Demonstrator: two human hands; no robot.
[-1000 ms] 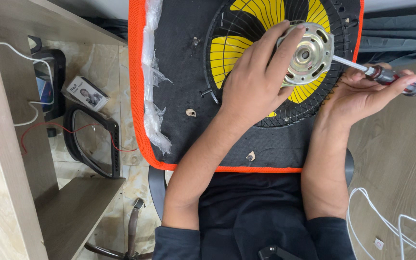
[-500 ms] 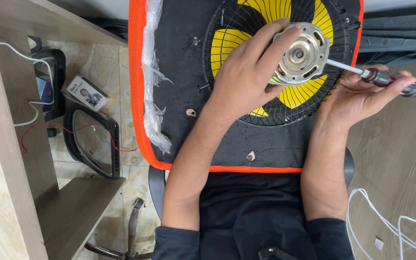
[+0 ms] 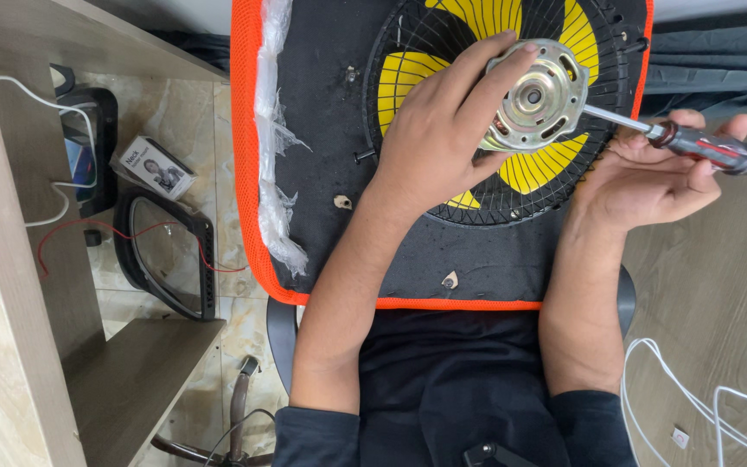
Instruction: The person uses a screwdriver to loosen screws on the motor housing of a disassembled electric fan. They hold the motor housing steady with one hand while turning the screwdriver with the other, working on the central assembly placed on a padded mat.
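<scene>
Upper centre: our left hand [image 3: 434, 143] grips the fan motor [image 3: 536, 95] over the yellow-bladed fan guard [image 3: 408, 52], near the black pad's orange edge [image 3: 244, 156]. Our right hand [image 3: 650, 173] clasps the screwdriver [image 3: 702, 145]; its long axis runs right to left, tip at the motor, open wood floor [image 3: 719, 285] lower right.

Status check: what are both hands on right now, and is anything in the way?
Left hand grips the metal fan motor above the yellow-bladed fan grille. Right hand holds the screwdriver, tip at the motor's side. Nothing blocking.
</scene>
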